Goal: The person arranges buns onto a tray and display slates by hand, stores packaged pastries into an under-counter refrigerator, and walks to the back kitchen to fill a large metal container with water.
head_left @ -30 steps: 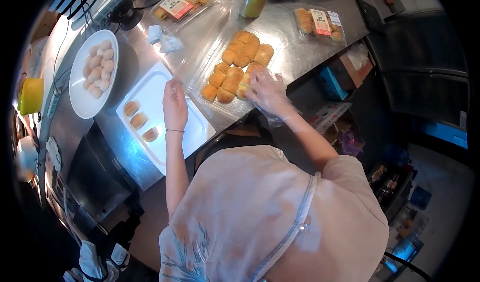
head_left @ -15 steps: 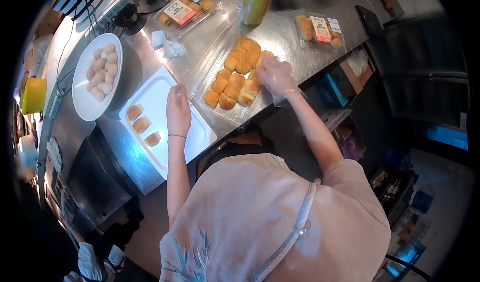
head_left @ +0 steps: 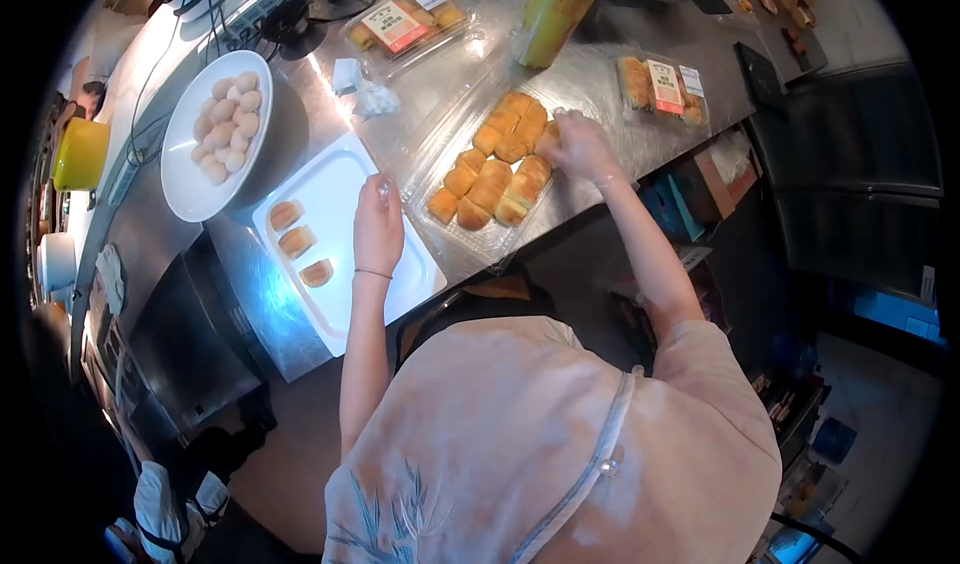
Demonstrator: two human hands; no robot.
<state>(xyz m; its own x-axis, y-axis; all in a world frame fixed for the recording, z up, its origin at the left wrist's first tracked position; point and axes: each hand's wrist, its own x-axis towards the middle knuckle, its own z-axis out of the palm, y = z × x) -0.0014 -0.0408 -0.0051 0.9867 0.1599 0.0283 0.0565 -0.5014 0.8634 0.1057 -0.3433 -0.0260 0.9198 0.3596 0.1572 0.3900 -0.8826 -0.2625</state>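
Golden-brown bread rolls [head_left: 492, 186] sit in rows inside a clear plastic container [head_left: 437, 232] on the steel counter. At the container's right side my right hand [head_left: 582, 150], in a clear glove, has its fingers bent around a roll at the end of the row; the fingers partly hide it. Over the right part of a white tray [head_left: 345, 164] hovers my left hand [head_left: 379, 232], its fingers curled in. Something shiny shows at its fingertips, too small to make out. Three cut bread pieces [head_left: 296, 243] lie at the tray's left.
A white bowl [head_left: 181, 182] of round pale balls [head_left: 228, 129] stands at left. Labelled packs of rolls lie at the back [head_left: 402, 26] and right [head_left: 660, 92]. Beyond the container rises a yellow-green roll [head_left: 562, 9]. Crumpled white tissue [head_left: 374, 100] lies near the tray.
The whole view has shifted slightly to the right. My right hand stays at the right end of the rolls, its fingers moved a little; my left hand stays above the tray.
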